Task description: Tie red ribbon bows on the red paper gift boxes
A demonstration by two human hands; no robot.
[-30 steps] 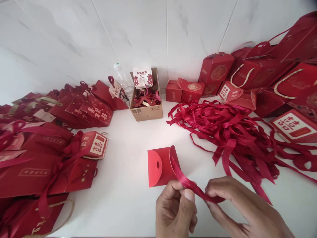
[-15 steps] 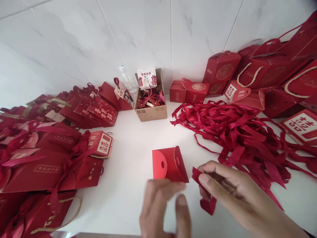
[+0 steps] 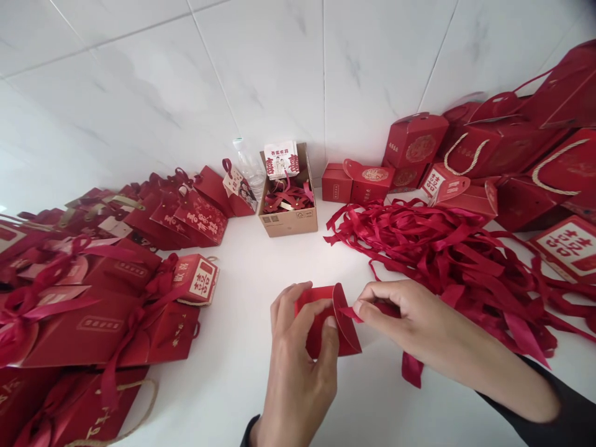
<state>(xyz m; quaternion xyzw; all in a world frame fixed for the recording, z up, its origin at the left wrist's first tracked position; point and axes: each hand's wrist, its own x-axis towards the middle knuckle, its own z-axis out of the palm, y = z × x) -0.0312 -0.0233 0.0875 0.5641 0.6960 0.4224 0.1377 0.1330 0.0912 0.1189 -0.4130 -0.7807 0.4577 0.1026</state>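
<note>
On the white table a small red gift box (image 3: 348, 335) stands with its rounded right flap upright. My left hand (image 3: 300, 354) has its fingers around the box from the left, with thumb and fingertips at the inner side of this flap; it covers the left flap. A red ribbon (image 3: 412, 370) is pinched between the thumb and fingers of my right hand (image 3: 405, 313). The ribbon's pointed tip touches the outer face of the right flap, near where its hole lies. The other end of the ribbon hangs below my right hand.
Loose red ribbons (image 3: 433, 248) lie heaped to the right. A cardboard box (image 3: 293, 226) with tags and ribbon pieces stands by the tiled wall beside a clear plastic bottle (image 3: 249, 164). Red gift boxes crowd the left (image 3: 116, 323) and the back right (image 3: 414, 143).
My left hand has moved up and closed around the gift box. My right hand has brought the ribbon's tip left to the box's right flap. The view has shifted slightly.
</note>
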